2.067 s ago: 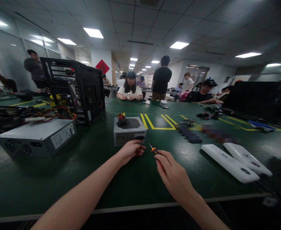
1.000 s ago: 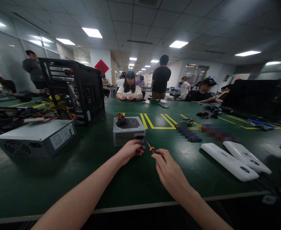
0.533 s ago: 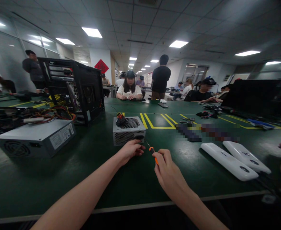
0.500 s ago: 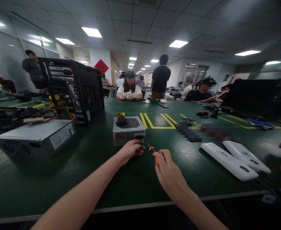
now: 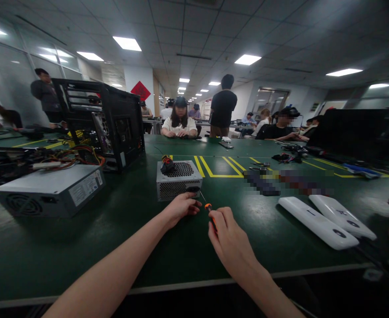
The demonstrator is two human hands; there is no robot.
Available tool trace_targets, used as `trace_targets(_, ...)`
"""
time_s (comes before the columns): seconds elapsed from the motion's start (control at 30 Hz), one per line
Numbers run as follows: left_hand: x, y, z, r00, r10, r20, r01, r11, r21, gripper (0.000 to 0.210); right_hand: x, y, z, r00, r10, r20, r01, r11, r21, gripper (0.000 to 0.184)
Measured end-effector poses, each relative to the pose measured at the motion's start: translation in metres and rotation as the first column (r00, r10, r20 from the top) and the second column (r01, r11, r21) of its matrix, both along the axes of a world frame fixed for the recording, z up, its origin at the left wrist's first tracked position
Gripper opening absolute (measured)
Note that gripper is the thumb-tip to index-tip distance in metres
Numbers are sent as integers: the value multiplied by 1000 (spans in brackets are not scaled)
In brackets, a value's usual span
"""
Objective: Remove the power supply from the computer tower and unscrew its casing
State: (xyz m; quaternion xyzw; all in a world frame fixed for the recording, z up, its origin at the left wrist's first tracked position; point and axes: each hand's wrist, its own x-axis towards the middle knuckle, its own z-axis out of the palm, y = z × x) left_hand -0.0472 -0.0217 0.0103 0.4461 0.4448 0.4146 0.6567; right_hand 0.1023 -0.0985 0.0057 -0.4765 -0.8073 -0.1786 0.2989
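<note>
A grey computer power supply (image 5: pixel 163 178) with a perforated top stands in front of me, a bundle of dark cables with coloured wires (image 5: pixel 167 164) on top of it. My left hand (image 5: pixel 183 206) lies against its lower front right side, by the black socket (image 5: pixel 192 189). The fingers there are loosely bent and apart, with nothing visible between them. My right hand (image 5: pixel 229 232) is closed round the orange and black handle of a screwdriver (image 5: pixel 208 207). Its thin shaft points up and left, with the tip at the power supply's right front edge; whether it meets a screw is too small to tell.
A second power supply (image 5: pixel 45 187) and an open black computer case (image 5: pixel 103 126) stand at left. White devices (image 5: pixel 318 223) lie at right, with tools (image 5: pixel 260 168) and cables (image 5: pixel 290 153) farther back. A person (image 5: pixel 180 126) sits across the green table (image 5: pixel 131 260).
My right hand has shifted slightly left and turned about the screwdriver handle, which shows less orange now. My left hand and the power supply have hardly moved.
</note>
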Motion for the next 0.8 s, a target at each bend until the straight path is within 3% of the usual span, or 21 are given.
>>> trace_targets(0.17, 0, 1, -1, 1000, 6, -11, -7, 1000, -9, 45, 5, 7, -3, 991, -137, 7, 136, 990, 45, 25)
trace_targets(0.43, 0, -2, 2, 1000, 0, -23, 0, 1000, -5, 45, 1, 3, -5, 983, -13, -184, 0, 998, -70, 15)
trace_targets(0.7, 0, 0, 0, 1000, 7, -12, -8, 1000, -6, 44, 2, 1, -1, 985, -163, -64, 167, 983, 75, 25)
trace_targets(0.8, -1, 0, -1, 1000, 5, -13, -5, 1000, -5, 44, 5, 2, 1, 980, -181, -79, 186, 981, 61, 29)
